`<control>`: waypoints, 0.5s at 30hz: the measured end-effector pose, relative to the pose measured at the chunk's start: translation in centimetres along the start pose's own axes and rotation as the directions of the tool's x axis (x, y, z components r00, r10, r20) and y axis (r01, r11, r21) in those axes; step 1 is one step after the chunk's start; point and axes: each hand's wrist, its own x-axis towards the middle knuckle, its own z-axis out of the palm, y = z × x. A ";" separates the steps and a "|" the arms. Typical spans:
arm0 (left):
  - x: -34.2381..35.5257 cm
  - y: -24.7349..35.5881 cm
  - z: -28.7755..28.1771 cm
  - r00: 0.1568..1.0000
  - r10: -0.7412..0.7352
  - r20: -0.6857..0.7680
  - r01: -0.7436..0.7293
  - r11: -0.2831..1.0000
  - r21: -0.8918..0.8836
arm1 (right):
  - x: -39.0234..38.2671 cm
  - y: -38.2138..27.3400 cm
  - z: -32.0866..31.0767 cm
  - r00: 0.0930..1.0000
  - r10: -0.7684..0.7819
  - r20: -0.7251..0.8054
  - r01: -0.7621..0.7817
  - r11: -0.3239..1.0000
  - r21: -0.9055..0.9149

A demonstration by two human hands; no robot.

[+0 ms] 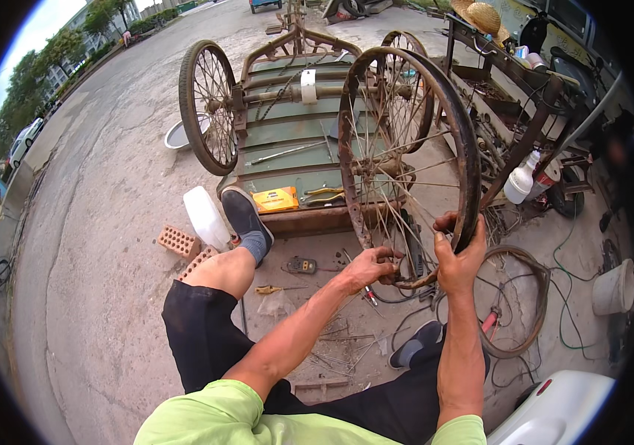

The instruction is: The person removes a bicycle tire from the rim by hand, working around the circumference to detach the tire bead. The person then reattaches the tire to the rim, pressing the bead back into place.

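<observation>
A rusty spoked wheel rim stands upright in front of me, with loose-looking spokes around its hub. My right hand grips the rim on its right side, thumb and fingers wrapped around it. My left hand has curled fingers at the rim's lower left, among the spoke ends; whether it grips rim or spoke is hard to tell. Behind lies an upturned cart with a green slatted bed, a mounted wheel on each side. A yellow box and pliers rest near its front edge.
My left foot rests on the cart edge beside a white jug and bricks. A meter and screwdriver lie on the ground. At right are a cluttered rack, a tyre, cables, a bucket and a white vehicle.
</observation>
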 end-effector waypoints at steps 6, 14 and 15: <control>-1.3 5.1 2.1 0.963 0.137 -0.233 0.049 0.759 0.649 | 0.2 -0.3 0.2 1.000 -0.006 0.000 0.006 1.000 -0.008; -0.8 2.6 3.3 0.904 0.235 -0.356 0.001 0.833 0.553 | -0.2 0.1 -0.2 1.000 0.018 -0.013 -0.018 1.000 0.016; -0.6 2.3 3.3 0.907 0.225 -0.356 -0.005 0.851 0.525 | -0.3 0.1 -0.1 1.000 0.025 -0.014 -0.025 0.999 0.024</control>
